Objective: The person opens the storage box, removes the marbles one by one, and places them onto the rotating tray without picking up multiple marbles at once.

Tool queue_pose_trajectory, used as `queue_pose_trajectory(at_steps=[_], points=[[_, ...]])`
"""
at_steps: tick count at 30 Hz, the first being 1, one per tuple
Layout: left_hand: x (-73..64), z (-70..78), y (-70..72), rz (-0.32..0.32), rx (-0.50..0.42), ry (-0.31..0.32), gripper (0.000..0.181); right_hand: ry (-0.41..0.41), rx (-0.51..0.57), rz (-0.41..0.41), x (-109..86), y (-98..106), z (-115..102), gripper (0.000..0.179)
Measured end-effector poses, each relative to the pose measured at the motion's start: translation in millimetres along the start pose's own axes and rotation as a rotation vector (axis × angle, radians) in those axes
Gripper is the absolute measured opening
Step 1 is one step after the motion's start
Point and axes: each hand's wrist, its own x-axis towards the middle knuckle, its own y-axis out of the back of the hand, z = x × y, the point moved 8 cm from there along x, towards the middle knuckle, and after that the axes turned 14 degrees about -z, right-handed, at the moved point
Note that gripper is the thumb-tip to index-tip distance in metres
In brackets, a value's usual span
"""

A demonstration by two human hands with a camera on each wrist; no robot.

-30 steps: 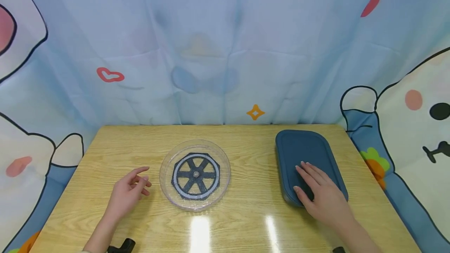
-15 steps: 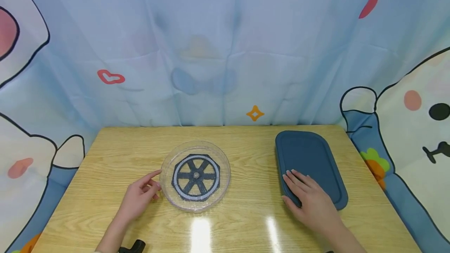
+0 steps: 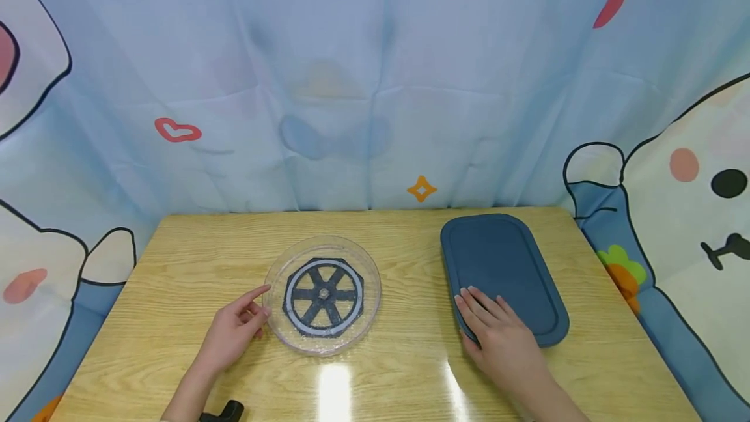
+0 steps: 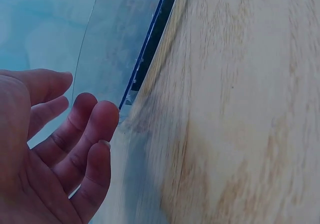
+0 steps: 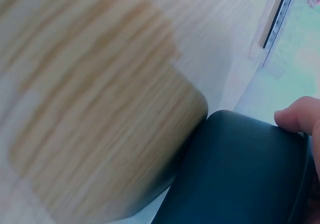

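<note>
Just left of the middle of the wooden table [image 3: 410,253], a clear round dish [image 3: 369,318] lies flat, a dark spoked wheel shape [image 3: 323,293] showing through it. At its left rim is the left hand [image 3: 228,334], index finger and thumb spread apart, the other fingers loosely bent and gripping nothing. Well apart, on the table's right, sits a dark blue box [image 3: 504,253]; the right hand [image 3: 504,344] rests on its near left part, fingers extended across the top. A cartoon-printed curtain [image 3: 351,31] hangs behind.
</note>
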Motion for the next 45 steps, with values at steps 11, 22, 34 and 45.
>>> queue_pose_trajectory(at_steps=[11, 22, 34, 45], points=[[1.1, 0.3, 0.5, -0.002, 0.041, -0.002, 0.043, 0.008, -0.037, -0.017, 3.3, 2, -8, 0.069], [0.8, 3.2, 0.7, -0.007, 0.039, -0.006, 0.044, 0.082, -0.116, 0.031, 7.6, 23, -16, 0.051], [1.9, 5.1, 1.6, -0.014, 0.038, -0.006, 0.044, 0.098, -0.117, -0.025, 11.3, 28, -25, 0.055], [4.6, -3.8, 0.5, -0.061, 0.006, 0.033, 0.042, 0.112, -0.078, -0.021, 10.3, 23, -34, 0.061]])
